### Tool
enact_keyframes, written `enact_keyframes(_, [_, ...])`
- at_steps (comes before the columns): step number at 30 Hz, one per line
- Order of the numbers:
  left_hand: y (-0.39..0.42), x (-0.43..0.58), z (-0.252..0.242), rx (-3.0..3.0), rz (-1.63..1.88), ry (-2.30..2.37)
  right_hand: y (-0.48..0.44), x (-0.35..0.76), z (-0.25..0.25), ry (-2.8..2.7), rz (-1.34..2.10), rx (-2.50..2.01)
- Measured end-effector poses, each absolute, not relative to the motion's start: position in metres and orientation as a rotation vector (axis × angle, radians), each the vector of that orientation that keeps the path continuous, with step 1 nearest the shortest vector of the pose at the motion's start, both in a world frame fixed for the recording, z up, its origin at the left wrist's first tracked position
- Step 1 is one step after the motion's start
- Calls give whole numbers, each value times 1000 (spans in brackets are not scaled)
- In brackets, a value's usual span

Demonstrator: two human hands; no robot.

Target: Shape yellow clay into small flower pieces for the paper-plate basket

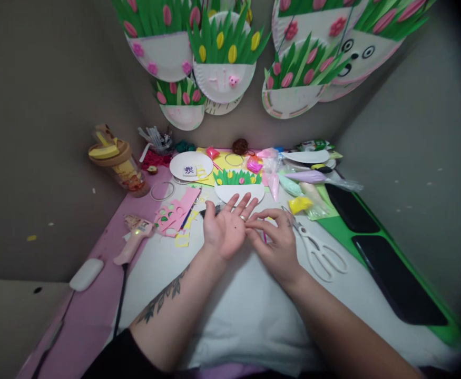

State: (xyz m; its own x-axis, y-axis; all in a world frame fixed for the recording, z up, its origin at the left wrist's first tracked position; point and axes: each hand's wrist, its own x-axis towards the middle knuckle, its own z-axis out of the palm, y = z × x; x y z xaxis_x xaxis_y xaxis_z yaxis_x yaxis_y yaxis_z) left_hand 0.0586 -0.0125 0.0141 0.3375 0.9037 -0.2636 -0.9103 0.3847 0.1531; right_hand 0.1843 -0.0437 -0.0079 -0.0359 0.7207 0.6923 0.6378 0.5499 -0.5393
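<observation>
My left hand (pixel 230 231) is held palm up over the white cloth, fingers spread, with a ring on one finger and a tiny dark speck on the palm. Beside it, my right hand (pixel 275 245) has its thumb and fingertips pinched together at the edge of the left hand's little finger. Whatever is between those fingertips is too small to make out. Just beyond the hands lies a half paper plate (pixel 240 195) with green paper grass and small yellow and pink paper tulips. White-handled scissors (pixel 320 252) rest to the right of my right hand, their blades partly hidden.
On the left are a pink glue gun (pixel 135 239), pink paper scraps (pixel 180 210) and a tumbler (pixel 119 166). Bags of coloured clay (pixel 301 202) lie at back right, near two dark phone-like slabs (pixel 398 279). Finished plate crafts (pixel 224 81) hang on the wall.
</observation>
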Motion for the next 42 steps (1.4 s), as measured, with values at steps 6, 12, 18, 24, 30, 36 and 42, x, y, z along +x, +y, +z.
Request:
enact_keyframes(6, [-6, 52, 15, -27, 1288, 368, -28, 221, -3, -1691, 347, -1492])
enact_keyframes(12, [1, 44, 16, -49, 1377, 398, -19, 233, -17, -2029, 565, -2079])
enact_keyframes(18, [4, 40, 12, -20, 1405, 399, -17, 230, -24, -2128, 644, -2084])
enact_keyframes(24, [5, 39, 12, -6, 1412, 404, -14, 233, -24, -2094, 643, -2079])
enact_keyframes(30, [5, 40, 12, 18, 1407, 423, -16, 232, -22, -1932, 410, -2110])
enact_keyframes(36, [-2, 53, 9, 15, 1303, 420, -35, 211, -8, -1777, 361, -1259])
enact_keyframes(42, [-12, 65, 5, -14, 1220, 389, -50, 187, -13, -1774, 410, -1004])
